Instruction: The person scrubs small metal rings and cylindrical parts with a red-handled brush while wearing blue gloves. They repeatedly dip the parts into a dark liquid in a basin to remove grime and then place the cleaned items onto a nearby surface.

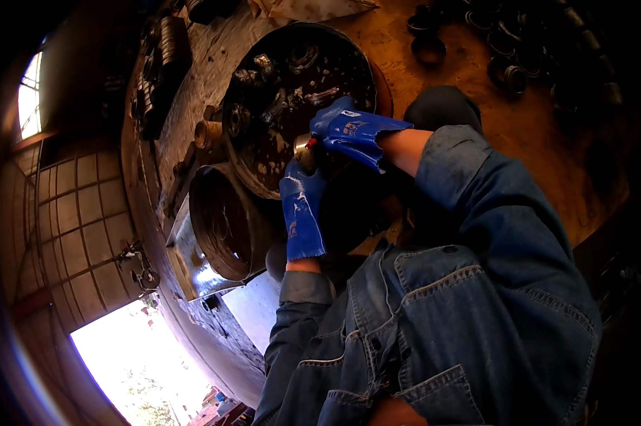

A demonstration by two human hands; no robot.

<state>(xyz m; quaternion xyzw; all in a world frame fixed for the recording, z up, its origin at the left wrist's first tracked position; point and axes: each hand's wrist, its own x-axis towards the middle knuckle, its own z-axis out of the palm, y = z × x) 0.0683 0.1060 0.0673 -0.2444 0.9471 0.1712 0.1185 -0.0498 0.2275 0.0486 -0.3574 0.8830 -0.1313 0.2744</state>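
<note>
Both my hands wear blue rubber gloves and meet over the near edge of a large round tub (369, 73). A shiny cylindrical metal part (303, 150) sits upright in my left hand (302, 202), whose fingers are closed around its lower end. My right hand (344, 130) is closed beside the part's upper end. A small red piece (311, 143) shows at its fingertips against the metal; what it belongs to is hidden by the glove. In the tub, several dark, wet metal parts (304, 58) lie in murky liquid with pale flecks.
A second round container (208, 206) stands to the left of the tub, on a metal sheet (183, 261). A short brownish cylinder (207, 134) is beside the tub. Dark rings (506, 75) lie at the far right, and stacked ribbed parts (170, 50) at the far left.
</note>
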